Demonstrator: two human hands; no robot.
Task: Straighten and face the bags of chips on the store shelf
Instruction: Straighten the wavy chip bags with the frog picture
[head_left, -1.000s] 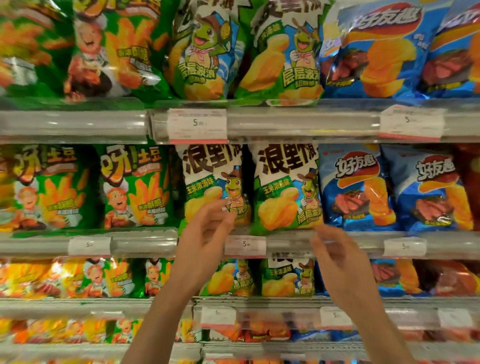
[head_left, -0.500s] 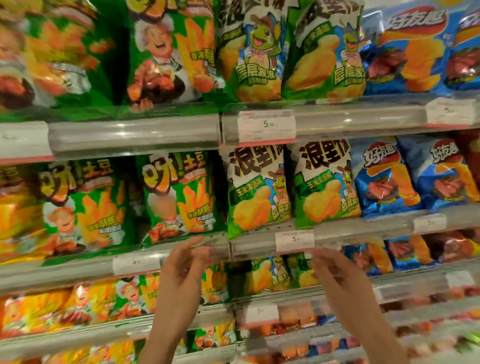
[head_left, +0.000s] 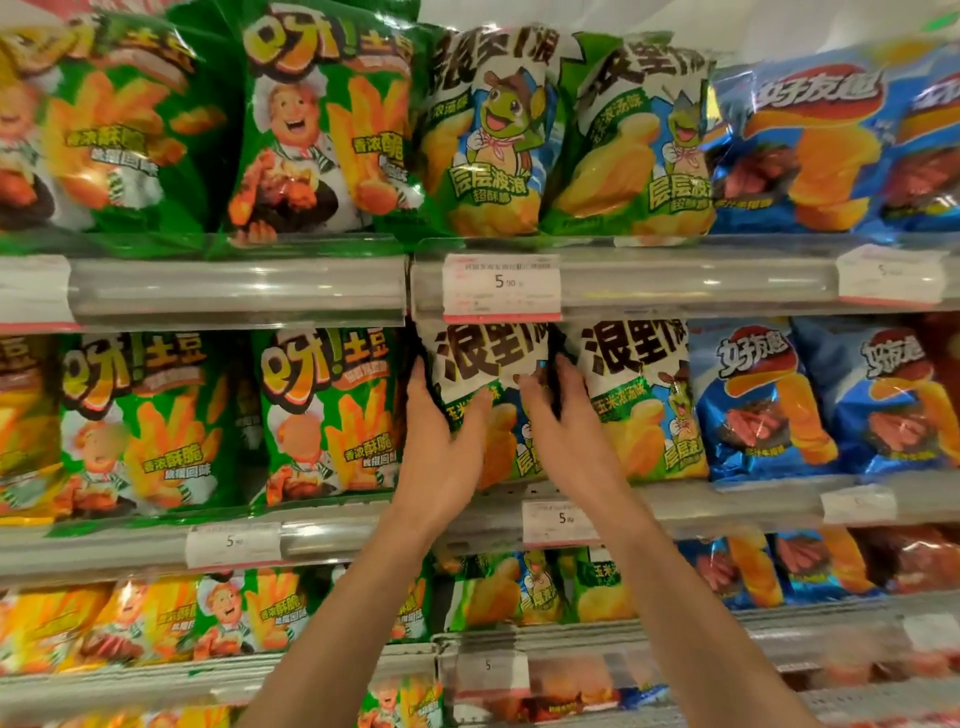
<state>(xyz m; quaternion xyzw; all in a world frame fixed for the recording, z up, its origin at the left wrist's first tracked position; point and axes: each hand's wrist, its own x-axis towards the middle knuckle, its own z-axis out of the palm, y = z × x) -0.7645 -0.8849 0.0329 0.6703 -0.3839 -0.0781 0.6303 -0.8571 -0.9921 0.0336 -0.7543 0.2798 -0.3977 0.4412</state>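
Now both hands are up off the shelf rail and on one bag (head_left: 488, 364) on the middle shelf: left hand (head_left: 441, 441) grips its left edge, right hand (head_left: 563, 431) its right edge, thumbs across the front. Facing has begun (bag upright, print forward). Neighbour bag (head_left: 639, 395) touches at right; a dark gap lies left. Price tag (head_left: 501, 286) overhangs the top.

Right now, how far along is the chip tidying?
Partly done, it seems. The top-shelf bags already face out. Both hands, left and right, have a grip on the white-topped turtle bag. The jumbled lower-shelf bags look left to do.
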